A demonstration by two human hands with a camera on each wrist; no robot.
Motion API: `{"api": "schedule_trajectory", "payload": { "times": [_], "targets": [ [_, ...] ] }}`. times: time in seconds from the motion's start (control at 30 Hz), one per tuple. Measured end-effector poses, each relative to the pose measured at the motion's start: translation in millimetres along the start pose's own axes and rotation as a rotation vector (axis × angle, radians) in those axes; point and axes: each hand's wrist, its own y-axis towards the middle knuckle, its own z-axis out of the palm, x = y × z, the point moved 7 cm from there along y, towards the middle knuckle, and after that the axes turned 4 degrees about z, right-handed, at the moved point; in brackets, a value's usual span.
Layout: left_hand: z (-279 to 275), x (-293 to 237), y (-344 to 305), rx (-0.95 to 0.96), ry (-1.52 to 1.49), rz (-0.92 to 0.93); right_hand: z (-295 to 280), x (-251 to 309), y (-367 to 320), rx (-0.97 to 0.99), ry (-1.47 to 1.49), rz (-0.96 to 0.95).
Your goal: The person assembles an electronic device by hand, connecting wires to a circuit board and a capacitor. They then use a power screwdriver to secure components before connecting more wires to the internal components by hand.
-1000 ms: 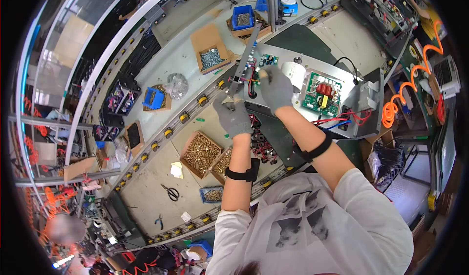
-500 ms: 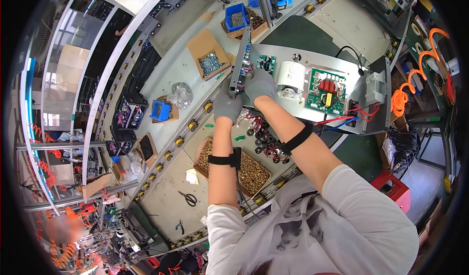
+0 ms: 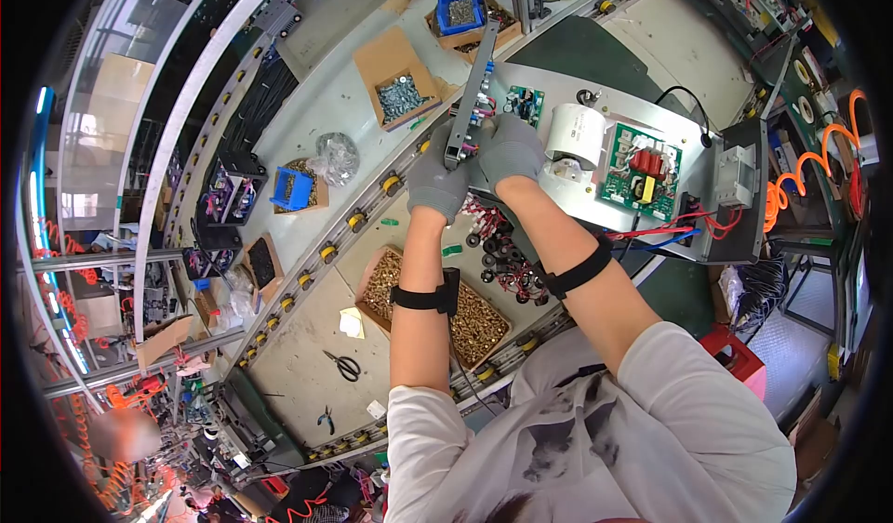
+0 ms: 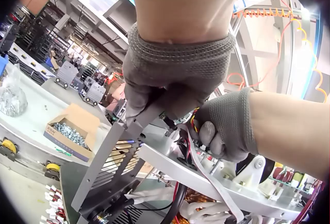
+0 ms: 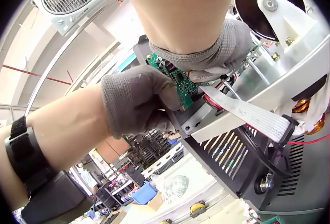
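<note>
A narrow grey metal panel (image 3: 474, 95) stands at the left end of an opened device chassis (image 3: 558, 86). My gloved left hand (image 3: 439, 179) grips the panel's near end, fingers wrapped over its edge. On the panel's inner side a green circuit board (image 5: 178, 80) shows beside the left fingertips. My gloved right hand (image 3: 512, 156) is close to the left one, its curled fingers holding thin coloured wires (image 4: 195, 117) behind the panel; the fingertips are partly hidden. A flat grey ribbon cable (image 4: 206, 170) hangs just beside the right hand.
On the chassis sit a white cylindrical capacitor (image 3: 575, 135) and a green power board (image 3: 640, 172). A cardboard box of screws (image 3: 400, 98) lies left of the panel. Nearer are a box of brass fittings (image 3: 474, 323) and scissors (image 3: 342, 367). Yellow rollers (image 3: 356, 219) line the bench edge.
From a raised position over the chassis, my right hand has come down beside the panel, close to my left hand. The left hand keeps its grip on the panel's near end.
</note>
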Motion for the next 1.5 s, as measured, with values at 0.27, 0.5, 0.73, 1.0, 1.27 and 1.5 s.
{"api": "schedule_trajectory", "payload": {
  "times": [0.27, 0.5, 0.73, 1.0, 1.27, 1.5],
  "targets": [
    [-7, -11, -3, 0.002, 0.064, -0.037, 0, 3, 6, 0.088, -0.009, 0.030],
    [10, 29, 4, 0.032, -0.119, -0.089, 3, -1, 10, 0.120, 0.039, 0.043],
    [2, 15, 2, -0.022, -0.023, -0.052, 17, -11, 25, 0.210, 0.118, 0.161],
    [4, 18, 1, -0.027, -0.056, -0.051, 1, -1, 16, 0.206, 0.099, 0.152],
    [0, 14, -1, -0.042, -0.074, -0.059, 1, -1, 17, 0.168, 0.109, 0.151],
    [3, 19, 1, -0.015, -0.009, -0.070, 12, -12, 18, 0.215, 0.441, 0.337]
  ]
}}
